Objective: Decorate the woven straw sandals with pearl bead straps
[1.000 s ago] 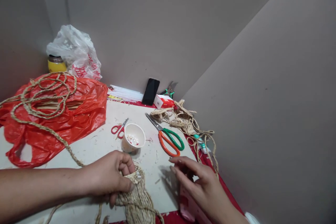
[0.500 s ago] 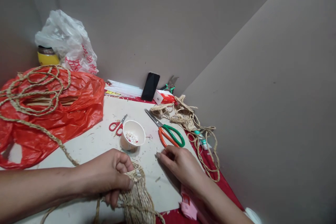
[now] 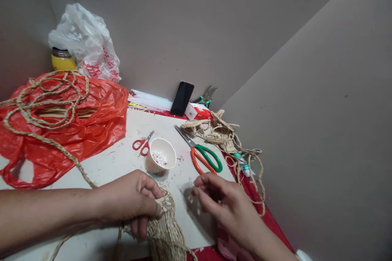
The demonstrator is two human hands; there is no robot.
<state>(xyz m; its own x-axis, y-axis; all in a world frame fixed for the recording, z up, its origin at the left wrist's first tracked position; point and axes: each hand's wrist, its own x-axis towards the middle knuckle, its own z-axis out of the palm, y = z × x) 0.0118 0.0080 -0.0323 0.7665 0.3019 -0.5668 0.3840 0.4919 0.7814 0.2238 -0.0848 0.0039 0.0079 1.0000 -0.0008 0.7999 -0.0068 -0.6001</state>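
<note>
My left hand (image 3: 134, 200) is closed on the upper edge of a braided straw piece (image 3: 167, 228), thumb in front. Small pearl beads (image 3: 168, 201) sit on the straw beside the thumb. Just right of it, my right hand (image 3: 225, 200) is pinched on small white beads (image 3: 197, 206), blurred and partly hidden by the fingers. A paper cup (image 3: 161, 147) holding white and a few red beads stands beyond both hands. Large scissors (image 3: 202, 155) with one orange and one green handle lie above my right hand. Small red-handled scissors (image 3: 143, 144) are left of the cup.
A red plastic bag (image 3: 107, 130) with coiled straw braid (image 3: 45, 102) lies at left, behind it a yellow jar (image 3: 63, 60) and a white bag (image 3: 88, 40). A phone (image 3: 182, 98) leans at the wall near pruning shears (image 3: 206, 97). Straw cords (image 3: 226, 134) lie at right.
My right hand has lifted slightly from the tabletop and turned, with small white beads now showing at its fingertips. My left hand keeps its hold on the straw piece. The view has shifted slightly.
</note>
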